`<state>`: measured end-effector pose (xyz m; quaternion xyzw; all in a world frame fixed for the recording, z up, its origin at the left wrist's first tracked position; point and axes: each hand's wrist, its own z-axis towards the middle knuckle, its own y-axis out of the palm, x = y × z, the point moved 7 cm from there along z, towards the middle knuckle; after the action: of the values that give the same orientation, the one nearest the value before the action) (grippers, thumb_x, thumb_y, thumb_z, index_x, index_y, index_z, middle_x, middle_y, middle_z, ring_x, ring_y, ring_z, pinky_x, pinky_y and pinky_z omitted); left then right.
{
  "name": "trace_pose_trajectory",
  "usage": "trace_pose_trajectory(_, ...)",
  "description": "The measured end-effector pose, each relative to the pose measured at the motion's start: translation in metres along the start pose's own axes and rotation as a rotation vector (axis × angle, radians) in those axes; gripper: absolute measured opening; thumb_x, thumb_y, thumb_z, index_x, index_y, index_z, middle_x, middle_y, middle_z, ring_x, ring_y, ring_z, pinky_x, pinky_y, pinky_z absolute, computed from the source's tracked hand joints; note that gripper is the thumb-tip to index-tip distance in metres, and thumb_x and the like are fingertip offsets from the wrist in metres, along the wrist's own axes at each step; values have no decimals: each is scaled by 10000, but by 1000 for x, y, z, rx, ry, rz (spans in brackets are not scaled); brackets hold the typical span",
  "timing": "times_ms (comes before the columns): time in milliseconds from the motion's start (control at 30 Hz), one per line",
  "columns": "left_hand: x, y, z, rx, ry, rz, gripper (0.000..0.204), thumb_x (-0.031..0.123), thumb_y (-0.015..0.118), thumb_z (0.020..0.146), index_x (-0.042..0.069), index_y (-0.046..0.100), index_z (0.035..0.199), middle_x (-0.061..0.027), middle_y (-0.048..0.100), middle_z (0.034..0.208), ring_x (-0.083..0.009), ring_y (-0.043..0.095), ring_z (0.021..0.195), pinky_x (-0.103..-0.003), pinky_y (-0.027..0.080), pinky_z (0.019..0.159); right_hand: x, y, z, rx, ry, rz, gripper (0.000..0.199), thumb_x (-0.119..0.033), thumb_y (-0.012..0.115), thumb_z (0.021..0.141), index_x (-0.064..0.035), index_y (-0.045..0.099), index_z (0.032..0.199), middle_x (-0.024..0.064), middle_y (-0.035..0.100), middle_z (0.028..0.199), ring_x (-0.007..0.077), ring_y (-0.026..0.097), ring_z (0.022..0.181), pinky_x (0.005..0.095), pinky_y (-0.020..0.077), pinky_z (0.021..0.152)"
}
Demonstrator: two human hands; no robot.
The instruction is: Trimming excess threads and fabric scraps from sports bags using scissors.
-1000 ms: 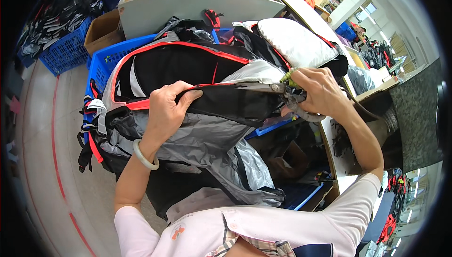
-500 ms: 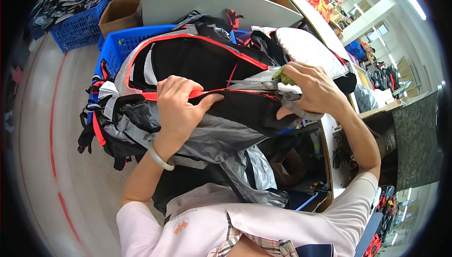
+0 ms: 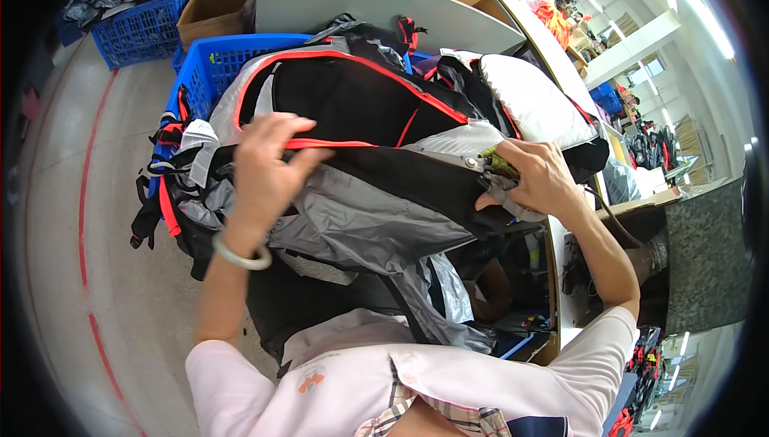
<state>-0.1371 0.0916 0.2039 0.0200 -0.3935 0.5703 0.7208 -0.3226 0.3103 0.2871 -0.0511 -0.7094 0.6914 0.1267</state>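
Observation:
A black and grey backpack point(image 3: 376, 205) with red edging lies over a blue plastic crate point(image 3: 204, 72), its black panel framed by a red zipper-like edge. My left hand point(image 3: 268, 173) is over the left part of the near red edge, thumb and fingers apart, with nothing seen between them. My right hand point(image 3: 541, 177) is closed round scissors point(image 3: 460, 160), whose handles are wrapped in green and grey material. Their metal blades point left along the backpack's edge, partly lost against the fabric. White tags point(image 3: 200, 153) hang at the backpack's left end.
Behind the crate stands a pale board point(image 3: 384, 8). A cardboard box point(image 3: 215, 11) and another blue crate point(image 3: 144, 32) of dark pieces are at the far left. A white padded piece point(image 3: 537, 100) lies right of the backpack. Red lines mark the floor point(image 3: 144, 237).
My left hand has let go of the red edge and moved left, its fingers parting. My right hand with the scissors has shifted slightly down and right.

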Motion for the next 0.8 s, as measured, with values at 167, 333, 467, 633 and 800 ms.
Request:
trace_pose_trajectory(167,-57,-17,-7,-221,-8,-204,139,93,719,746,19,683,857,-98,677,827,-240,645,780,-364,478,722,0,6,-24,208,-24,18,607,-455,836,588,-17,474,802,119,514,741,350,566,697,395,418,578)
trace_pose_trajectory(333,-69,24,-20,-321,-251,-483,143,96,611,900,-42,646,899,-99,665,732,-143,627,563,-251,550,567,21,27,-66,320,131,152,615,-442,850,579,-9,494,832,128,508,721,351,536,659,390,414,582)
trace_pose_trajectory(467,-22,7,-26,-250,169,-305,312,228,752,751,75,666,1009,-92,669,1008,-278,626,977,-386,441,898,60,70,-116,373,380,173,576,-415,847,601,-15,495,821,149,519,711,358,541,662,393,422,601)
trace_pose_trajectory(633,-3,46,-48,-237,268,-16,237,197,720,766,75,666,962,-89,675,978,-246,630,989,-372,412,917,96,122,-147,376,567,305,567,-400,856,611,-21,491,819,141,534,698,337,532,643,397,424,608)
trace_pose_trajectory(800,-21,99,-53,-601,-228,-338,136,100,582,869,-9,614,795,-94,614,619,-209,643,660,-344,475,638,71,95,-142,509,426,477,536,-358,854,645,-5,514,862,110,497,679,245,462,605,360,412,591)
